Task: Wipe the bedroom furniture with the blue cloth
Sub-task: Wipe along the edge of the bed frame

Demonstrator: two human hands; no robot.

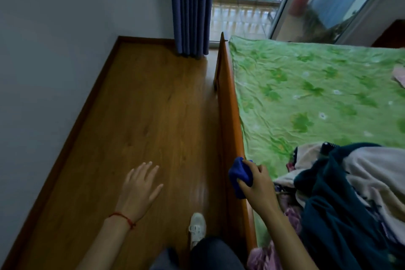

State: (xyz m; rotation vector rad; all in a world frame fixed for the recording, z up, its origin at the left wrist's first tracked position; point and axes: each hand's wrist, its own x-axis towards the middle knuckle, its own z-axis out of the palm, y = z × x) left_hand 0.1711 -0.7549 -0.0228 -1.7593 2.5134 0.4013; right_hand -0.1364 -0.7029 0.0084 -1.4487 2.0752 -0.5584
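A bunched blue cloth (238, 173) is gripped in my right hand (256, 184) and presses on the top edge of the orange wooden bed side rail (228, 103). That rail runs away from me between the floor and the mattress. My left hand (140, 186) hovers over the wooden floor to the left of the rail, fingers spread, holding nothing; a red string is tied around its wrist.
A green flowered sheet (317, 85) covers the bed, with a heap of dark teal and beige clothes (350, 193) at the near right. A blue curtain (190, 9) hangs by the balcony door. My white shoe (197, 228) stands on the wooden floor (140, 103); a grey wall is on the left.
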